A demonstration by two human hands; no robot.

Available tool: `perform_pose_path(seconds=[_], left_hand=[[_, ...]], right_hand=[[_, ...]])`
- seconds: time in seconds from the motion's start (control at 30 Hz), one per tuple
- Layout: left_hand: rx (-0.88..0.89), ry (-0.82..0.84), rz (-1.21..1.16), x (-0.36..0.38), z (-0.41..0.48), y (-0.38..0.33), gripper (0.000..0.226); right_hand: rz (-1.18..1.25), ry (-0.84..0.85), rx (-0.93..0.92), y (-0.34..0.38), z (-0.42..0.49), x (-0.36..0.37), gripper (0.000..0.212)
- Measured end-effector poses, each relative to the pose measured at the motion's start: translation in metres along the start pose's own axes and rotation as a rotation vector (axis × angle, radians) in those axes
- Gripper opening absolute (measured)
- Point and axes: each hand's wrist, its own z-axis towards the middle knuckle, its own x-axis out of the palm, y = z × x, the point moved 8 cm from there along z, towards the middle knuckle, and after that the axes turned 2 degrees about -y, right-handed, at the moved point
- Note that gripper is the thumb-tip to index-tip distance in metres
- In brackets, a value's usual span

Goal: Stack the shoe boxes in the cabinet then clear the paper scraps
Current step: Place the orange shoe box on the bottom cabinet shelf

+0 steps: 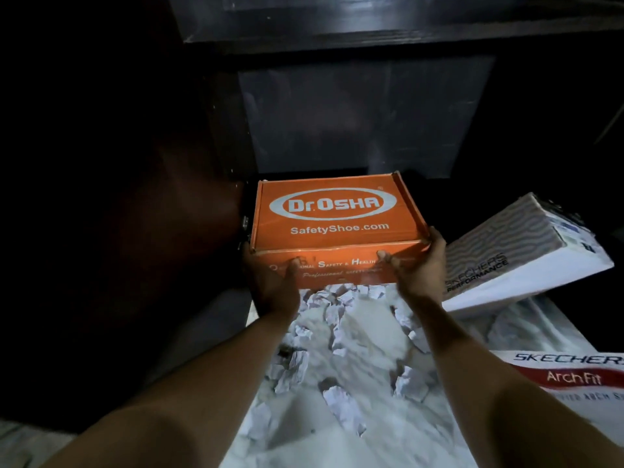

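An orange Dr.Osha shoe box [332,214] sits at the mouth of the dark cabinet [364,116], its far end inside the lower compartment. My left hand [273,282] grips its near left corner. My right hand [418,265] grips its near right corner, thumb on the front face. A grey-and-white Skechers Performance box [520,261] lies tilted just to the right, touching the cabinet's edge. A white Skechers Arch Fit box [574,383] is at the right edge. Crumpled paper scraps [337,396] are strewn over the white marble floor [371,440] under my forearms.
The open dark cabinet door [135,231] stands on the left, its hinge beside the orange box. A shelf [337,45] crosses the cabinet above the lower compartment. The surroundings are very dim.
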Motion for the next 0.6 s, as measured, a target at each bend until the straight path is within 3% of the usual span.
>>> perform_pose_path(seconds=[0.07, 0.13, 0.4, 0.6], left_hand=[[-0.055, -0.053, 0.004, 0.006, -0.006, -0.006, 0.089], [-0.092, -0.079, 0.048, 0.013, -0.008, -0.009, 0.092], [0.043, -0.061, 0.310, 0.020, 0.001, -0.005, 0.094], [0.042, -0.009, 0.327, 0.034, 0.019, 0.001, 0.098]], right_hand=[[0.005, -0.012, -0.002, -0.002, 0.005, 0.007, 0.107], [0.018, -0.039, -0.029, -0.001, 0.009, 0.009, 0.108], [0.064, -0.088, -0.075, 0.005, 0.015, 0.021, 0.097], [0.050, -0.074, -0.070, 0.009, 0.032, 0.035, 0.100]])
